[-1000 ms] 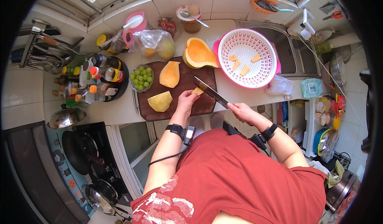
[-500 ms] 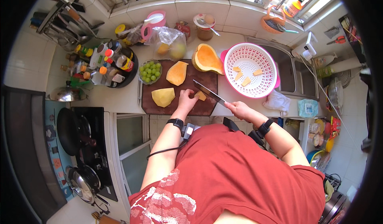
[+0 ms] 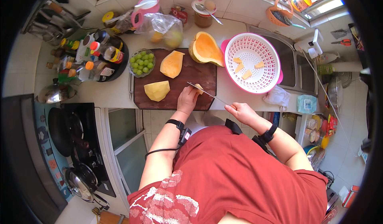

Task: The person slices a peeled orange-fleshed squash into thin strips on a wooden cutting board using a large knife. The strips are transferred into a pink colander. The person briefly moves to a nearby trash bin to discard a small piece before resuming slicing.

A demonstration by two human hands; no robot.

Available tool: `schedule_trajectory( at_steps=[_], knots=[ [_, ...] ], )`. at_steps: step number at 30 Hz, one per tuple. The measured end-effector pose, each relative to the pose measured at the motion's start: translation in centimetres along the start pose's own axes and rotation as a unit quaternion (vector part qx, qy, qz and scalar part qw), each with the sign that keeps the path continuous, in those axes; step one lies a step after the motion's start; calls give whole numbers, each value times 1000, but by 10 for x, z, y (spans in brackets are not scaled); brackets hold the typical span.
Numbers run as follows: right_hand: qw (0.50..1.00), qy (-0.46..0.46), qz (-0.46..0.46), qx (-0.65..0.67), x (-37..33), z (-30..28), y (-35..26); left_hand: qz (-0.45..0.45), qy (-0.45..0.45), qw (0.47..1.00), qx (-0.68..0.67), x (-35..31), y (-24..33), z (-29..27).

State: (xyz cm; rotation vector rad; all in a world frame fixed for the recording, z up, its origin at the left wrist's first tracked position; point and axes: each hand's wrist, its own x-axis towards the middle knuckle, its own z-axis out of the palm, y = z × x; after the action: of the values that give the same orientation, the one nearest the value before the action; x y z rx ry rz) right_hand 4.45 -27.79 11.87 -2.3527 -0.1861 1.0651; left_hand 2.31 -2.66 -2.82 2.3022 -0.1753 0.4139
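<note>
Knife blade (image 3: pixel 214 96) turned edge-on, now across the small orange piece (image 3: pixel 199 86)

Daylight reached my remote view through the barred window (image 3: pixel 328 5) at upper right, its glass bleached white. The counter (image 3: pixel 107 97) was brightly lit. Glare spotted the domed metal lid (image 3: pixel 56 93). I saw the knife blade (image 3: pixel 209 94) as a thin pale line, perhaps softened by motion. Fisheye distortion bowed the wall tiles (image 3: pixel 243 8) toward a black rim.

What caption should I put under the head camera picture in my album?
Right hand holds a knife, left hand a small yellow piece, over the brown board.
</note>
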Motion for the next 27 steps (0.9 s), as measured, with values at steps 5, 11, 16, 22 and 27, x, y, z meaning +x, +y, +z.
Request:
schedule_trajectory(
  at_steps=[5,11,16,22,27],
  knots=[
    [1000,0,25,9,-6,5,-7,-29,-32,999,17,2,1,5],
    [998,-12,39,45,-5,9,-13,-12,-38,999,-7,4,-6,7],
    [996,-16,53,65,4,9,-12,2,-22,998,-57,4,-12,10],
    [996,-37,57,61,37,22,-1,5,-21,998,-65,5,-12,10],
    [996,-17,38,77,40,33,12,-4,-24,997,-75,4,-11,10]
  ],
)
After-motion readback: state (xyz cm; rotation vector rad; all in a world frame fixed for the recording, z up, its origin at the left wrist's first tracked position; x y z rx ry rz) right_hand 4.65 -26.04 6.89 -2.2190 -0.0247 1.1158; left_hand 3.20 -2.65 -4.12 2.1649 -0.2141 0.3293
